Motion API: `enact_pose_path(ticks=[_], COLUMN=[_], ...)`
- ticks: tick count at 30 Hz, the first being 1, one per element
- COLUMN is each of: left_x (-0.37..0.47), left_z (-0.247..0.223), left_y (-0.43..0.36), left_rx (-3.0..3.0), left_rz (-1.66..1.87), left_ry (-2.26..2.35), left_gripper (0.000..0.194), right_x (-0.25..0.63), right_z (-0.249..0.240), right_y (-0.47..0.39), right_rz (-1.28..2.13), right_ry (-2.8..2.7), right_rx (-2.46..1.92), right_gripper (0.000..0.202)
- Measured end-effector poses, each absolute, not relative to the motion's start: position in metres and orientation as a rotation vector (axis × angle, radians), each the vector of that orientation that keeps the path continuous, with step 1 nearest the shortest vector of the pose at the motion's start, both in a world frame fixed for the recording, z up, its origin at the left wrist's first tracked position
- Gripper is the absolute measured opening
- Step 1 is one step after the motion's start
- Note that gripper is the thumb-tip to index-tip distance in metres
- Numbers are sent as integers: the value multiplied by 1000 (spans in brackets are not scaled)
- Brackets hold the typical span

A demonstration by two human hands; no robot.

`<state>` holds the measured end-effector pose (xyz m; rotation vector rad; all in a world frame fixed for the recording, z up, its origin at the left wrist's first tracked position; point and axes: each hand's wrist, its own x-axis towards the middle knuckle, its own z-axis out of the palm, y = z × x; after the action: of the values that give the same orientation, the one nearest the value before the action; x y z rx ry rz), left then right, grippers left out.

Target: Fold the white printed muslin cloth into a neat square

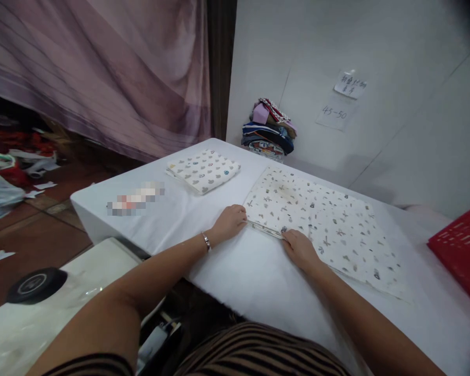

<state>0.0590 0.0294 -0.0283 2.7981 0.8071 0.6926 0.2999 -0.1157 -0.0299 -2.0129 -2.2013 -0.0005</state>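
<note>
A white cloth with small grey and brown printed figures point(329, 219) lies on the white-covered table point(227, 266), partly folded, with stacked layers showing along its near left edge. My left hand point(231, 222) grips the near left corner of these layers, fingers closed on the fabric. Farther along the same edge, my right hand point(298, 245) pinches the cloth, its thumb and fingers pressed together. To the right the cloth spreads flat in a single sheet. Beyond my left hand rests a second white cloth, folded, with grey cloud-like shapes point(206, 169).
A blurred-out item point(135, 198) lies at the table's left. Folded clothes are piled point(268, 128) by the wall behind. A red plastic basket point(462, 245) stands at the right edge. On the left are a white surface with a black round object point(37, 285) and a pinkish curtain point(141, 68).
</note>
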Motion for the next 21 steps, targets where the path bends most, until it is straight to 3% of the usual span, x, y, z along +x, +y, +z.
enact_pose_path(ticks=[6,21], left_x=[57,61], left_z=[-35,-41], left_y=[36,50], left_rx=[2822,3106], left_rz=[675,546], left_ry=[776,555], left_gripper=[20,28], right_x=[302,299], right_z=[-36,-36], right_y=[-117,-117], right_rz=[-13,-144], right_ry=[-2198,-2305], right_rx=[-1977,-1949], right_gripper=[25,31])
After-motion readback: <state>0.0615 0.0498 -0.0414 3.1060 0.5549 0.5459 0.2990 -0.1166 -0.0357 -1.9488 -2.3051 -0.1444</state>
